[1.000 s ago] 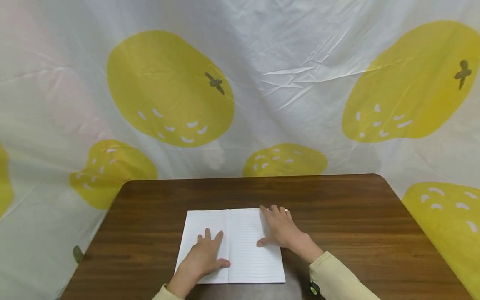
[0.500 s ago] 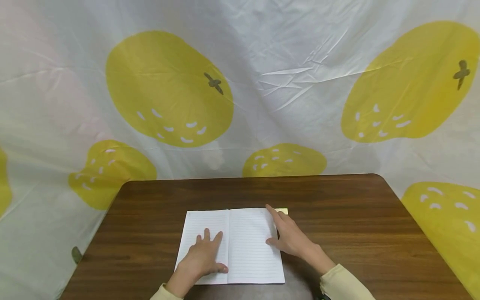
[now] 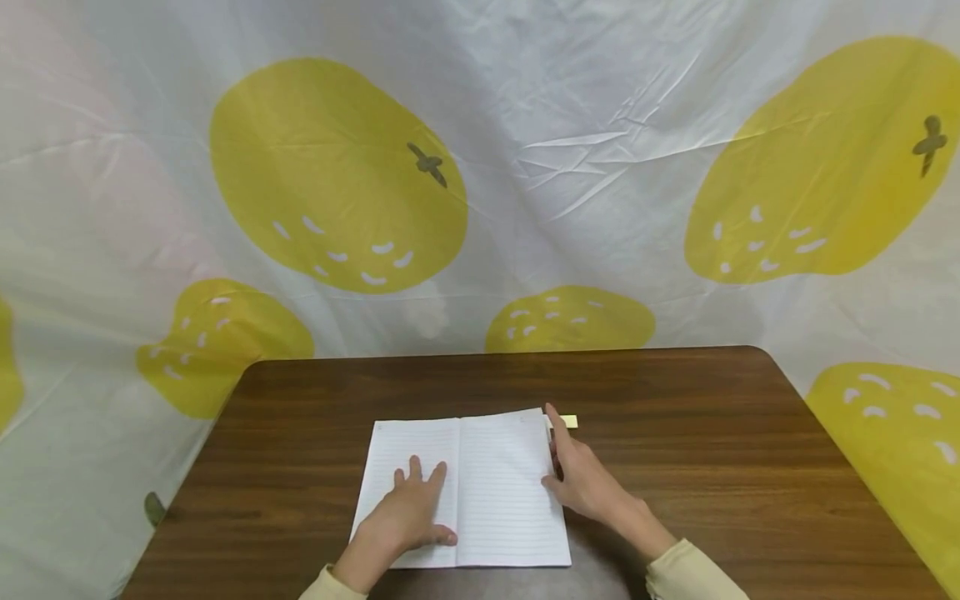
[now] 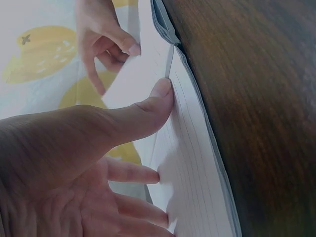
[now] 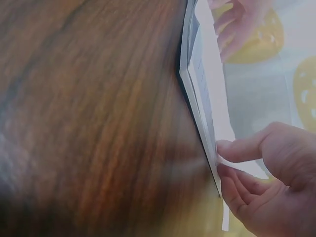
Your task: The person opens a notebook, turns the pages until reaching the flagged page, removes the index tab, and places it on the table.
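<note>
An open lined notebook (image 3: 495, 533) lies on the brown table. My left hand (image 3: 405, 512) rests on its left page (image 3: 382, 454) with straight, spread fingers; in the left wrist view the thumb (image 4: 160, 94) touches the paper near the fold. At the outer edge of the right page (image 3: 498, 475), my right hand (image 3: 592, 483) pinches a page between thumb and fingers, as the right wrist view shows. This page's far corner is lifted a little above the sheets below. A pale yellow tab (image 3: 564, 422) sticks out at the notebook's far right corner, beside the right index finger.
The wooden table (image 3: 712, 450) extends to both sides of the notebook and behind it. A white curtain (image 3: 570, 192) with large yellow fruit prints hangs just past the table's far edge.
My right hand has moved right from over the page to its outer edge and lifted the page's far corner. The yellow tab has come into fuller view. The left hand has hardly moved.
</note>
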### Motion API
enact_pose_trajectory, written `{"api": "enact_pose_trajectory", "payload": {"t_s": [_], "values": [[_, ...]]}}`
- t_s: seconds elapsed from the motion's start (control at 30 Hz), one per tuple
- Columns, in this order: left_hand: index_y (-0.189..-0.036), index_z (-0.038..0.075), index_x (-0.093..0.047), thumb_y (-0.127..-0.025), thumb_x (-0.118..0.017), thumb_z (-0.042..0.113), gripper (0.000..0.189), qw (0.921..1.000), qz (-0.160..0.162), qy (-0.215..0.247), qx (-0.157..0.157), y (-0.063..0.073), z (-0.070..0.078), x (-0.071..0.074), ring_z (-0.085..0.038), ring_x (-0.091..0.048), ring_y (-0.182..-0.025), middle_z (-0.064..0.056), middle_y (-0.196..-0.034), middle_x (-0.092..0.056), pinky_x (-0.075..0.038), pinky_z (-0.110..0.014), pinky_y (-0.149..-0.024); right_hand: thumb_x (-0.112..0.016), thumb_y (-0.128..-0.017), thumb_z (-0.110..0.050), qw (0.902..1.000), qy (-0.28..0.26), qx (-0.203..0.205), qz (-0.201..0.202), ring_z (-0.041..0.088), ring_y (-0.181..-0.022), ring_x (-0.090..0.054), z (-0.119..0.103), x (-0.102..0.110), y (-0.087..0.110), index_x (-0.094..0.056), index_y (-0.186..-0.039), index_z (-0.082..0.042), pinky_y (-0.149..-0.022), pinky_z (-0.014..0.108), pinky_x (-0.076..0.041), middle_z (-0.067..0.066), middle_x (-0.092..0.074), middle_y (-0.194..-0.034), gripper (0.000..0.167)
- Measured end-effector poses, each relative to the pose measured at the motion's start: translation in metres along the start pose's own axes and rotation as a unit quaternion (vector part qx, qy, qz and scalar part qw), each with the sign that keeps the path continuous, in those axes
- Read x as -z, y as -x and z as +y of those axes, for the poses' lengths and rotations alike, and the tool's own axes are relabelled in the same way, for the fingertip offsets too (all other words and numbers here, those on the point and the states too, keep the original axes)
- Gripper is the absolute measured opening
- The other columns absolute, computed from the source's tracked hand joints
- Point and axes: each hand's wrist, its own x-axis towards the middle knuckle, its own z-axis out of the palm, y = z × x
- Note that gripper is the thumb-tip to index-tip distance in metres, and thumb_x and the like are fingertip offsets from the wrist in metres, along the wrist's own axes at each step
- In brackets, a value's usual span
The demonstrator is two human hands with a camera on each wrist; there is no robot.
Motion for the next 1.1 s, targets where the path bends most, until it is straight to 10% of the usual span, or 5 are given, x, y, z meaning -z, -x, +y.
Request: {"api": "enact_pose_trajectory", "payload": {"t_s": [0.23, 0.47, 0.87, 1.1], "values": [[-0.146, -0.002, -0.047, -0.069, -0.091, 0.035, 0.096, 1.0, -0.006, 0.002, 0.006, 0.0007, 0.0008, 0.0005, -0.07, -0.037, -0.131, -0.048, -0.148, -0.033, -0.048, -0.069, -0.095, -0.074, -0.079, 0.011, 0.9989, -0.014, 0.033, 0.032, 0.004, -0.068, -0.052, 0.0035, -0.0005, 0.0009, -0.04, -0.14, 0.01, -0.061, 0.02, -0.047, 0.002, -0.058, -0.08, 0.069], [-0.146, -0.002, -0.047, -0.07, -0.09, 0.036, 0.096, 1.0, -0.002, 0.002, 0.002, 0.0007, 0.001, 0.001, -0.07, -0.037, -0.131, -0.048, -0.148, -0.033, -0.049, -0.069, -0.095, -0.075, -0.083, 0.005, 0.9984, -0.001, 0.015, 0.055, 0.002, -0.067, -0.059, 0.0083, -0.0048, -0.0018, -0.066, -0.089, -0.003, -0.06, 0.019, -0.051, 0.0, -0.066, -0.074, 0.014], [-0.145, -0.002, -0.047, -0.07, -0.091, 0.039, 0.096, 1.0, 0.001, -0.008, -0.003, -0.001, -0.0009, -0.0006, -0.069, -0.04, -0.13, -0.047, -0.147, -0.036, -0.05, -0.068, -0.094, -0.077, -0.089, -0.009, 0.9938, -0.021, -0.056, 0.094, -0.001, -0.053, -0.044, 0.0069, -0.0053, -0.0051, -0.068, -0.074, -0.013, -0.049, 0.018, -0.038, -0.009, -0.055, -0.058, 0.018], [-0.145, -0.002, -0.048, -0.07, -0.09, 0.04, 0.096, 0.9999, 0.002, -0.015, -0.006, -0.0001, -0.0011, -0.0008, -0.068, -0.041, -0.13, -0.046, -0.147, -0.037, -0.051, -0.068, -0.092, -0.074, -0.093, -0.013, 0.9783, -0.153, -0.127, 0.059, 0.009, -0.047, -0.055, 0.0038, -0.0004, -0.0047, -0.07, -0.081, -0.006, -0.047, 0.023, -0.048, 0.0, -0.061, -0.057, 0.014]]}}
